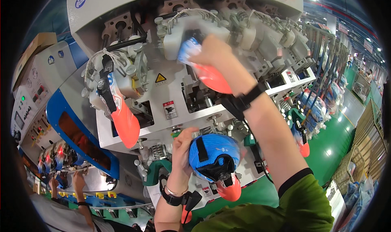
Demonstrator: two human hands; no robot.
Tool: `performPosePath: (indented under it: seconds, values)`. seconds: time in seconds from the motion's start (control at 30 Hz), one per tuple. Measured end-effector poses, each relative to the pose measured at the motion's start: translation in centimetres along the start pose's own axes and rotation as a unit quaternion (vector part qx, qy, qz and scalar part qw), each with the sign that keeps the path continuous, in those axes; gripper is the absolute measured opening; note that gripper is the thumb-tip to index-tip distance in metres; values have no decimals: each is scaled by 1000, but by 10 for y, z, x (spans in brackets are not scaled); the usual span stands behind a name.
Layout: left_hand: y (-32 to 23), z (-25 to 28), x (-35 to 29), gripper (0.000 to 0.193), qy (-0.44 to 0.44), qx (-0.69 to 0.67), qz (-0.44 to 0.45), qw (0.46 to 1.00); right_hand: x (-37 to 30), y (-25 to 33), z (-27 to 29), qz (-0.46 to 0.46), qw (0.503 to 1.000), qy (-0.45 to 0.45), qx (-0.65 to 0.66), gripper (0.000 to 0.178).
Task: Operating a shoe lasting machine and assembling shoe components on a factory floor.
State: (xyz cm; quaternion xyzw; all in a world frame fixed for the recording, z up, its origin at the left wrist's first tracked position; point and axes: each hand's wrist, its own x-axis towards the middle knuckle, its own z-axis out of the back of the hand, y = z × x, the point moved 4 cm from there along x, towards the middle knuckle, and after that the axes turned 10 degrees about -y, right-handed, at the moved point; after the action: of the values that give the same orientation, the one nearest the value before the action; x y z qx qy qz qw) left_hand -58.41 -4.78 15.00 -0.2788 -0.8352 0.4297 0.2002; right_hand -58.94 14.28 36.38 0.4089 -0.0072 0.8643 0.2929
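At the machine's centre station, my right hand (214, 51) is closed on a blue-and-white shoe upper (189, 49) above an orange shoe last (214, 79). Motion blurs its fingers a little. Lower down, my left hand (182, 148) curls against the side of a blue shoe upper (218, 144) with a black collar and strap; part of its grip is hidden behind the upper. From that upper's collar the orange heel end of a last (229, 189) sticks out. On the left station, another orange last (125, 124) carries a dark-collared upper (106, 89).
White clamp blocks (173, 44) and metal fittings surround the stations. A yellow hot-surface warning label (161, 78) marks the panel. At lower left, a co-worker's hands (77, 183) are at a neighbouring machine with a blue-framed window (83, 140). Racks (321, 52) and a green floor (326, 158) lie right.
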Motion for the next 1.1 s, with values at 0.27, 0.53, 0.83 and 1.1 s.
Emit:
performPosePath:
  seconds: [0.27, 0.53, 0.83, 1.1]
  values:
    - [-15, -51, 64, 33, 88, 7, 98, 991, -105, -45, -15, 96, 981, 20, 170, 73]
    - [4, -61, 78, 24, 79, 71, 36, 994, -168, -203, -84, 112, 990, -67, 55, 36]
    - [40, -88, 8, 35, -112, -95, -10, 989, -262, -165, 38, 178, 912, -111, 352, 94]
    - [116, -159, 43, 32, -106, -90, 58, 989, -178, -240, 69, 97, 886, -307, 334, 84]
